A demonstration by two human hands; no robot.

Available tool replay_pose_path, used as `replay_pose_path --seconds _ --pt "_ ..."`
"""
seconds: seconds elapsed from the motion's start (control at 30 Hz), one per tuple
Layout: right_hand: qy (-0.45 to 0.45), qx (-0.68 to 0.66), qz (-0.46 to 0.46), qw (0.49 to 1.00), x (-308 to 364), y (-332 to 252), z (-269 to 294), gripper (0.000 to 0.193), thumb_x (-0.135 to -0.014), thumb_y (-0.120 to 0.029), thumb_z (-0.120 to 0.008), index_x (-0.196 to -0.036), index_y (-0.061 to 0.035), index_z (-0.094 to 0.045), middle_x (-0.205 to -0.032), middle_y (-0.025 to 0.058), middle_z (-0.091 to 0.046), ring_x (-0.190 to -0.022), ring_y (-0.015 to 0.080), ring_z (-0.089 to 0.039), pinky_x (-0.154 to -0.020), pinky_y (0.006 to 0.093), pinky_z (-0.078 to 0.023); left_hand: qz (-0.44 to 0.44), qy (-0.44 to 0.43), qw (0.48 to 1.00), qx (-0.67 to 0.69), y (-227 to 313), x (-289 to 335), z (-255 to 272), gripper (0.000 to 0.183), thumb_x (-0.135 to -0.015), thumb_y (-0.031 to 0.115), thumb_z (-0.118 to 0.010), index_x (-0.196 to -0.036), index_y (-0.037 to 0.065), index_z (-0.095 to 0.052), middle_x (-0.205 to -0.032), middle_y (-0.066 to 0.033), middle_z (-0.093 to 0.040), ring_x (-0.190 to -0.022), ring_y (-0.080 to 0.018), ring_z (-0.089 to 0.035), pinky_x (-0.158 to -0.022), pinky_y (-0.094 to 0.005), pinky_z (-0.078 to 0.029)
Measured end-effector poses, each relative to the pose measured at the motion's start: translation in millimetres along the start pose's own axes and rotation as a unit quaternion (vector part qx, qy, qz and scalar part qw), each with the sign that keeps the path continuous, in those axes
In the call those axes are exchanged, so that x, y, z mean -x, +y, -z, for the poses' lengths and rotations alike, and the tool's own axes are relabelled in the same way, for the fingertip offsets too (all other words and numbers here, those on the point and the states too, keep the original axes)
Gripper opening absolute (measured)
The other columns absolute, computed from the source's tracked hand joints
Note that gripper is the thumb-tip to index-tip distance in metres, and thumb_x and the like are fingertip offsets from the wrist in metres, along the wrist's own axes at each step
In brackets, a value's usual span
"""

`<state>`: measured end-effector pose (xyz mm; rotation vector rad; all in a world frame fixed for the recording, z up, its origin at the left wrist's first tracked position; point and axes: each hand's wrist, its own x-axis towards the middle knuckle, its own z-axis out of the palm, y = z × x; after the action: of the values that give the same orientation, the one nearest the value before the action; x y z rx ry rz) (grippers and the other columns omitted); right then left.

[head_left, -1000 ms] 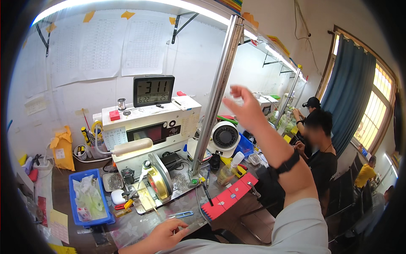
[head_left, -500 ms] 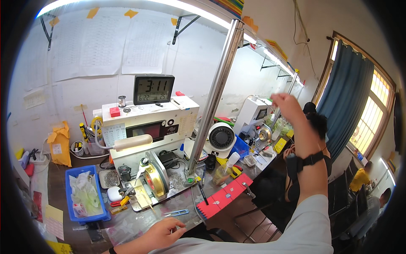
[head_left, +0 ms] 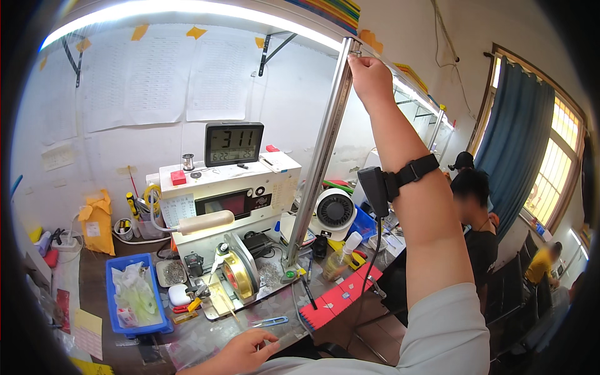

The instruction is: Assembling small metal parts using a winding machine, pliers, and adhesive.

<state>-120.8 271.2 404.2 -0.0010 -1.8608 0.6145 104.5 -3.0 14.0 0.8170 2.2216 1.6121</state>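
My right hand (head_left: 374, 78) is raised high, its thumb and fingers pinched together at the upper end of an upright metal post (head_left: 324, 150). Whatever small thing sits between those fingertips is too small to make out. A black device is strapped to my right forearm, with a cable hanging from it. Low at the table's near edge, my left hand (head_left: 244, 353) lies with fingers loosely apart and holds nothing. Just beyond it are blue-handled thread snips (head_left: 270, 322) and a machine with a gold wheel (head_left: 237, 275).
A blue bin (head_left: 139, 294) with plastic bags stands at the left. Behind the wheel is a white machine (head_left: 231, 194) topped by a digital clock (head_left: 234, 144). A red toothed board (head_left: 340, 299), a bottle (head_left: 337, 265) and a small fan (head_left: 335, 209) lie rightward. Other people sit at the right.
My right hand has moved up and left from open air to the top of the metal post, its fingers now pinched there. My left hand has stayed at the table's edge.
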Motion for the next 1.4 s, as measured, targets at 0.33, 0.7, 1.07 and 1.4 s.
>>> replay_pose_path --seconds 0.33,0.7,1.07,1.4 --pt "-0.013 -0.039 -0.01 0.999 1 -3 3 0.036 -0.088 -0.031 -0.058 -0.097 0.0026 -0.066 -0.091 0.0141 -0.068 -0.086 0.0234 -0.063 -0.08 0.0326 -0.048 -0.006 -0.013 1.0 -0.016 -4 0 1 0.019 -0.087 0.019 -0.065 -0.099 0.004 -0.067 -0.078 -0.0047 -0.058 -0.063 -0.0098 -0.052 -0.056 -0.0243 -0.043" --pt "-0.17 -0.591 -0.279 0.737 158 53 -5 0.012 -0.097 -0.021 -0.049 -0.095 -0.0097 -0.052 -0.088 0.0067 -0.062 -0.079 0.0161 -0.059 -0.072 0.0325 -0.05 -0.044 0.009 0.999 -0.02 -3 1 -1 0.016 -0.086 0.015 -0.065 -0.097 0.003 -0.065 -0.078 -0.0068 -0.059 -0.065 -0.0136 -0.054 -0.057 -0.0269 -0.044" --pt "-0.244 -0.486 -0.526 0.654 359 176 -50 0.015 -0.095 -0.026 -0.055 -0.09 -0.012 -0.055 -0.061 -0.0074 -0.034 -0.049 0.0047 -0.03 -0.044 0.0217 -0.024 -0.003 -0.02 0.999 -0.027 -3 -5 1 0.016 -0.085 0.013 -0.065 -0.097 0.002 -0.064 -0.082 -0.0062 -0.058 -0.067 -0.0142 -0.054 -0.058 -0.0267 -0.044" --pt "-0.269 -0.418 -0.567 0.657 389 182 -53 0.02 -0.091 -0.029 -0.06 -0.086 -0.0106 -0.053 -0.059 -0.0085 -0.034 -0.048 0.0033 -0.029 -0.043 0.021 -0.021 0.037 -0.037 0.999 -0.007 -4 -12 -2 0.016 -0.086 0.013 -0.065 -0.097 0.002 -0.063 -0.085 -0.0065 -0.059 -0.068 -0.0143 -0.054 -0.059 -0.0266 -0.045"
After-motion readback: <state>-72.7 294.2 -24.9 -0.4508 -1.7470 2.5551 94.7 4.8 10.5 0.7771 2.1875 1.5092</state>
